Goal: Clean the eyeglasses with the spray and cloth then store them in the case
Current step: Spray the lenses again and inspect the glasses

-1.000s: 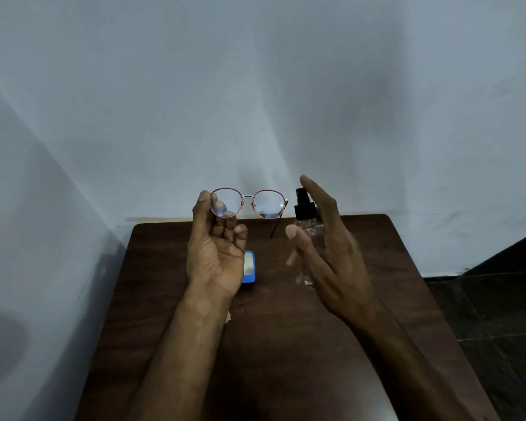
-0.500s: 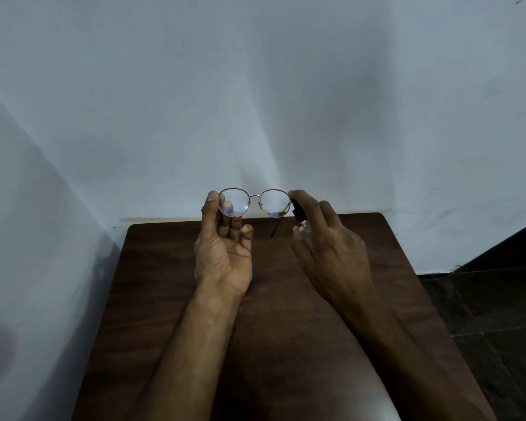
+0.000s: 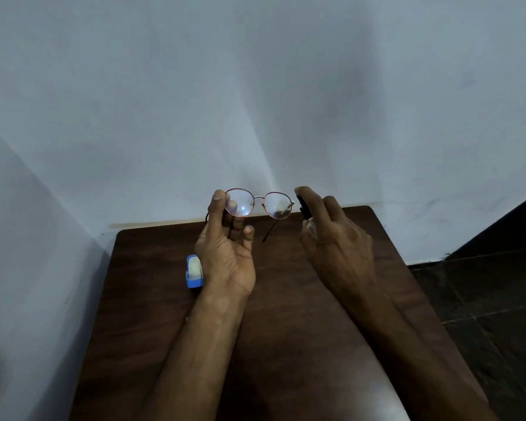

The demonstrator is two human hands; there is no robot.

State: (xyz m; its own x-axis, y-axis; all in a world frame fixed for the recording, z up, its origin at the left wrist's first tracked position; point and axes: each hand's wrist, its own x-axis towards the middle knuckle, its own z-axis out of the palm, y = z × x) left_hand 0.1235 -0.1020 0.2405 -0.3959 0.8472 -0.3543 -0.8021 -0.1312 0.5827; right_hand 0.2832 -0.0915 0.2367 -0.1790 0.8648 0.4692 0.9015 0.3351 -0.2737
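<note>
The left forearm and right forearm are rising from the bottom edge, both bare and angling inward. The left hand is facing its palm to the camera, thumb and fingertips pinching the eyeglasses by one rim. The right hand is showing its back, gripping the spray bottle with curled fingers, forefinger lying over the black top.

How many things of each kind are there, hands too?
Round red wire-rimmed eyeglasses: 1
Clear spray bottle with black nozzle: 1
Blue case with white inside: 1
Dark brown wooden table: 1
Left hand and right hand: 2
Total: 6
</note>
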